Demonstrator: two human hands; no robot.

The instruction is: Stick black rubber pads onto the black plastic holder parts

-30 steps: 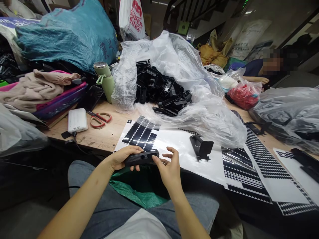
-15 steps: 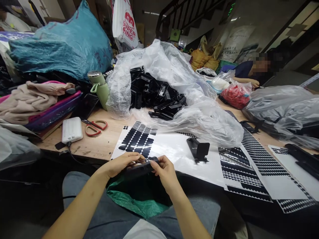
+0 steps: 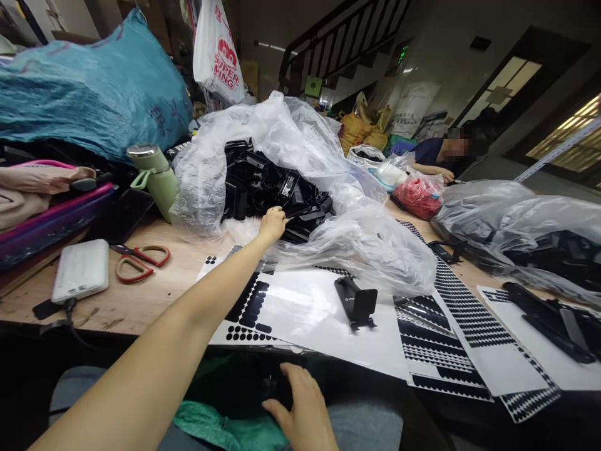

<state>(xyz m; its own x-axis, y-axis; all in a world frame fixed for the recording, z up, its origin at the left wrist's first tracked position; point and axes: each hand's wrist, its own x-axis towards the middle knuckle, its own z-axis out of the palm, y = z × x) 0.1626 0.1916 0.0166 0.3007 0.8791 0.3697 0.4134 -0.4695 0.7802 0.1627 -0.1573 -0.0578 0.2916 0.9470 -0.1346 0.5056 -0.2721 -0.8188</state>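
My left hand (image 3: 273,223) reaches across the table to the heap of black plastic folding stands (image 3: 263,181) inside a clear plastic bag (image 3: 300,119). Its fingers are curled around one of the stands at the near edge, mostly hidden by the hand. Low over my lap, my right hand (image 3: 303,407) is empty, thumb and fingers apart. Beneath it lies a green bag (image 3: 220,429) with a dark opening. One folding stand (image 3: 357,304) stands unfolded on a white sheet (image 3: 300,310). Black sticker pads (image 3: 253,304) cover the left part of that sheet.
Red-handled scissors (image 3: 141,260), a white power bank (image 3: 82,269) with a cable and a green flask (image 3: 153,178) are at left. More sticker sheets (image 3: 469,307) and a bagged heap (image 3: 516,213) lie right. A co-worker (image 3: 432,156) sits beyond.
My hands have parted. My left hand has gone forward to the heap, and my right hand has dropped over the green bag. The black stand they held is out of sight.
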